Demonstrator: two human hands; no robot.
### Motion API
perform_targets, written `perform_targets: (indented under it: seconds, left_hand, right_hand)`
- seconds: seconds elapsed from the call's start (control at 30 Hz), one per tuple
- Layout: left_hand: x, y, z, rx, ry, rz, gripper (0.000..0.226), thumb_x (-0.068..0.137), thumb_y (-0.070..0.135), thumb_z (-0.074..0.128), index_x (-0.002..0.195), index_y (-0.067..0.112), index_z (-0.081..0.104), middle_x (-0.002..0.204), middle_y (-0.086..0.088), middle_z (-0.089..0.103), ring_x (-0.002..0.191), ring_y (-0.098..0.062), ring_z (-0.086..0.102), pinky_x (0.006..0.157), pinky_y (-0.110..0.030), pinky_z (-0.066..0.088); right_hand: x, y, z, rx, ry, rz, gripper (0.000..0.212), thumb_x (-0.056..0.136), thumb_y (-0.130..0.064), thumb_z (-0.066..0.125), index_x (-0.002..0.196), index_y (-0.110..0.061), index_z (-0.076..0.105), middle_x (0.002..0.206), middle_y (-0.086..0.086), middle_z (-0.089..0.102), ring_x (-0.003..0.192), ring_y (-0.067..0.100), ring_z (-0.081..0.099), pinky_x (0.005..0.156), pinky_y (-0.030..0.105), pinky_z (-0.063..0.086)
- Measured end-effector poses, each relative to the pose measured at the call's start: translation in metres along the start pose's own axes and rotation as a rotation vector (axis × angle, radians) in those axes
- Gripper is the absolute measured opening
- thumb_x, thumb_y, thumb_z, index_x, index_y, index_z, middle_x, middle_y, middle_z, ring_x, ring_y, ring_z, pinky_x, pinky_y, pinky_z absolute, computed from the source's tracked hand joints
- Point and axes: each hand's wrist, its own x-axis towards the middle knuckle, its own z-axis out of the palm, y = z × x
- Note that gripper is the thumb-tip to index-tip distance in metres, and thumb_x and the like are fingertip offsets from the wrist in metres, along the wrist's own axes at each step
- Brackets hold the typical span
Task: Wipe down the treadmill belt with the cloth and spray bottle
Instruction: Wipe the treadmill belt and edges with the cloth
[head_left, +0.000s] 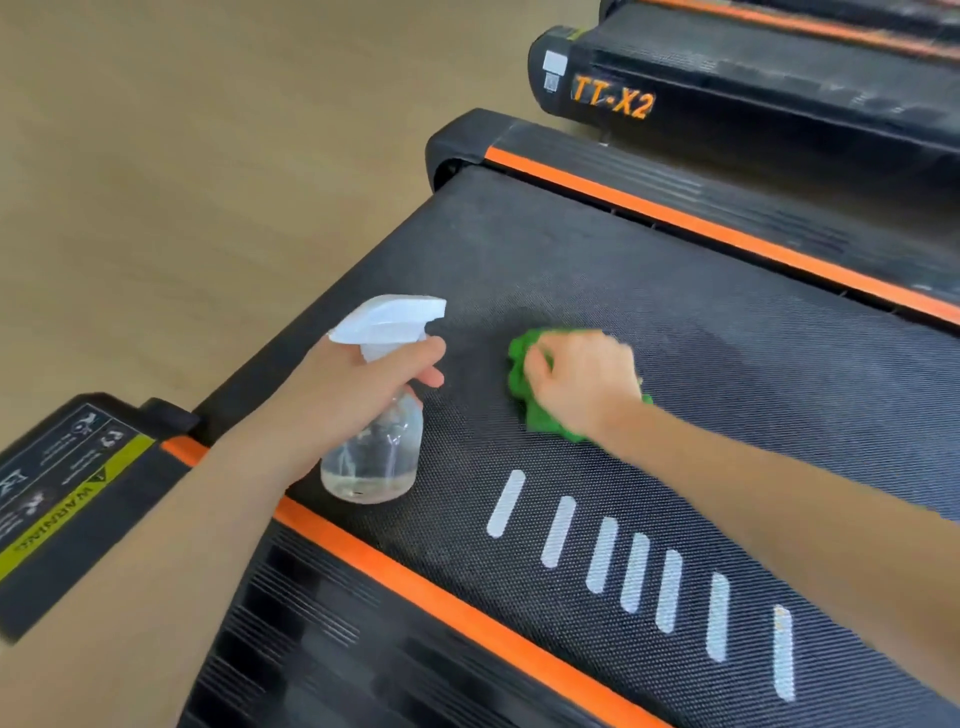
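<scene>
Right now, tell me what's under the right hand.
Under the right hand lies a bunched green cloth, gripped against the treadmill belt. Its green edges show around the hand; the cloth's middle and the belt beneath are covered.

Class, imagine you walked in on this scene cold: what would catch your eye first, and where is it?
The bright green cloth jumps out, bunched under the right hand on the middle of the dark treadmill belt. Just left of it, the left hand grips a clear spray bottle with a white trigger. Orange stripes edge the belt on both sides.
</scene>
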Motion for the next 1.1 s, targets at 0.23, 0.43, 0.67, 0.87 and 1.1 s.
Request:
perform_targets:
  seconds: [0.23, 0.43, 0.67, 0.87, 1.1]
  left_hand:
    - [0.001, 0.005, 0.021, 0.013, -0.035, 0.016, 0.018, 0.097, 0.045, 0.069, 0.108, 0.031, 0.071, 0.095, 0.016, 0.081, 0.083, -0.012, 0.076, 0.079, -0.03, 0.054]
    - [-0.004, 0.002, 0.017, -0.052, 0.005, 0.007, 0.017, 0.098, 0.041, 0.069, 0.109, 0.028, 0.072, 0.094, 0.011, 0.082, 0.084, -0.013, 0.077, 0.08, -0.032, 0.054]
    - [-0.004, 0.01, 0.025, 0.038, -0.044, -0.013, 0.018, 0.098, 0.043, 0.067, 0.1, 0.028, 0.077, 0.097, 0.017, 0.08, 0.072, -0.002, 0.072, 0.07, -0.022, 0.049]
    - [-0.003, 0.013, 0.024, 0.072, -0.074, -0.052, 0.017, 0.092, 0.049, 0.07, 0.098, 0.035, 0.076, 0.099, 0.011, 0.081, 0.093, -0.009, 0.075, 0.087, -0.036, 0.055]
    - [-0.014, 0.009, 0.016, -0.024, -0.025, -0.003, 0.014, 0.099, 0.037, 0.069, 0.101, 0.024, 0.073, 0.101, 0.012, 0.081, 0.087, -0.01, 0.077, 0.095, -0.038, 0.057]
  right_hand:
    - [-0.074, 0.026, -0.009, 0.107, -0.077, -0.462, 0.034, 0.09, -0.037, 0.039, 0.06, -0.02, 0.04, 0.055, -0.006, 0.049, 0.051, 0.021, 0.047, 0.047, 0.028, 0.033]
    - [0.073, 0.068, -0.01, -0.1, -0.044, 0.16, 0.034, 0.096, -0.035, 0.034, 0.085, -0.017, 0.06, 0.096, 0.012, 0.068, 0.078, 0.032, 0.053, 0.072, 0.036, 0.04]
    - [0.016, 0.047, -0.012, -0.074, -0.143, 0.058, 0.035, 0.096, -0.038, 0.035, 0.076, -0.018, 0.056, 0.081, 0.004, 0.062, 0.077, 0.03, 0.054, 0.067, 0.035, 0.035]
    - [-0.079, 0.029, -0.02, -0.003, -0.178, -0.342, 0.041, 0.086, -0.046, 0.028, 0.057, -0.019, 0.035, 0.052, -0.006, 0.044, 0.054, 0.023, 0.048, 0.054, 0.029, 0.031]
    - [0.07, 0.046, -0.011, -0.031, -0.15, 0.007, 0.04, 0.092, -0.04, 0.035, 0.067, -0.016, 0.055, 0.074, 0.004, 0.06, 0.078, 0.032, 0.06, 0.063, 0.032, 0.037]
